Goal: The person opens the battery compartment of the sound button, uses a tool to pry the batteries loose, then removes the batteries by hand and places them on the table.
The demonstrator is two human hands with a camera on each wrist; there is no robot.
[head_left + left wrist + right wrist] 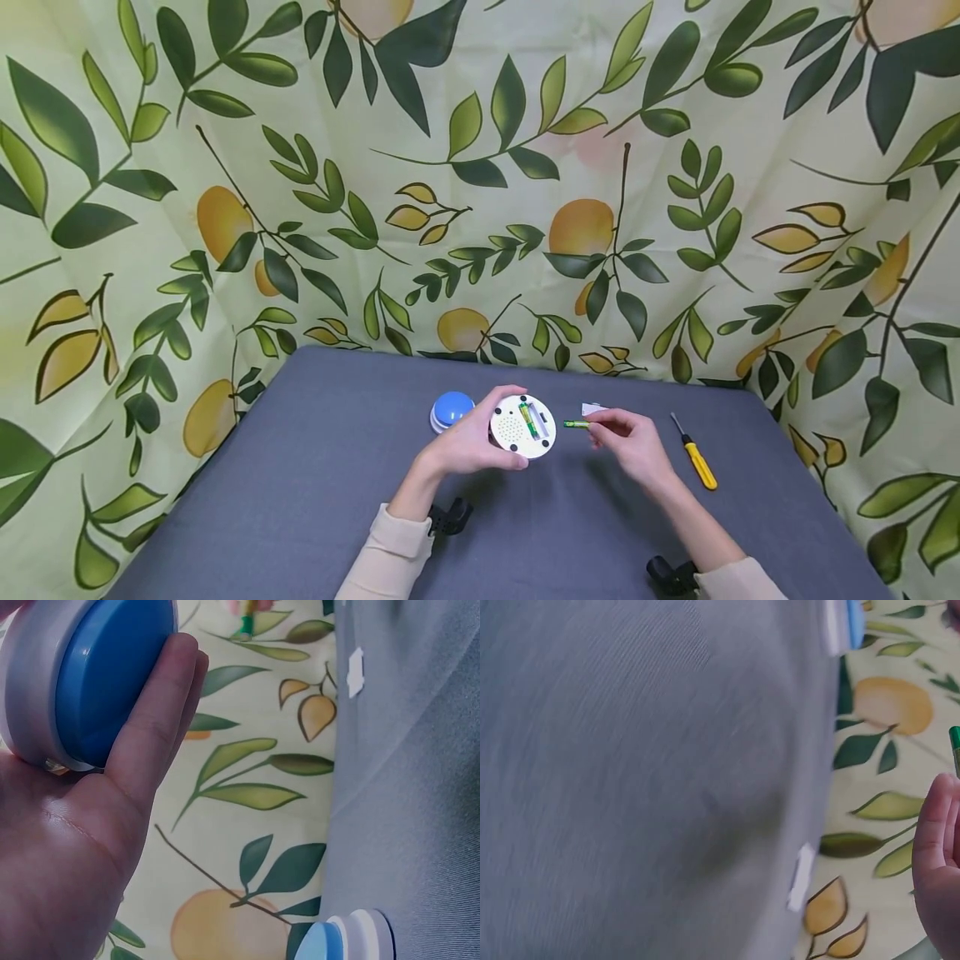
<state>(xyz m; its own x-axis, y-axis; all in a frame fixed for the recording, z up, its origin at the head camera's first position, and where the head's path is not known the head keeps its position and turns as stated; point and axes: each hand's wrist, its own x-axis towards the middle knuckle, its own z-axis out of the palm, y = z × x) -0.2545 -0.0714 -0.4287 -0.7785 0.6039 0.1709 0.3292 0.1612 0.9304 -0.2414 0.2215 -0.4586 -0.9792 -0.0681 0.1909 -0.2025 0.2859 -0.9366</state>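
Note:
My left hand point(468, 437) grips a round white push-button light or buzzer point(511, 435) by its rim, underside towards the head camera. Its blue dome point(112, 682) shows in the left wrist view. In its uncovered battery compartment lies a green battery point(528, 421), beside a bare slot. Just right of it, my right hand point(633, 442) pinches another green battery point(575, 424) between thumb and fingers, its end pointing at the device but apart from it. The right wrist view catches only the tip of that battery point(955, 742) and part of the hand.
A second blue-domed button point(453, 408) stands on the grey table point(322, 467) behind my left hand. A small white piece point(592, 408) lies beyond my right hand. Farther right is a yellow-handled screwdriver point(699, 462). Leaf-patterned cloth point(480, 250) hangs behind the table.

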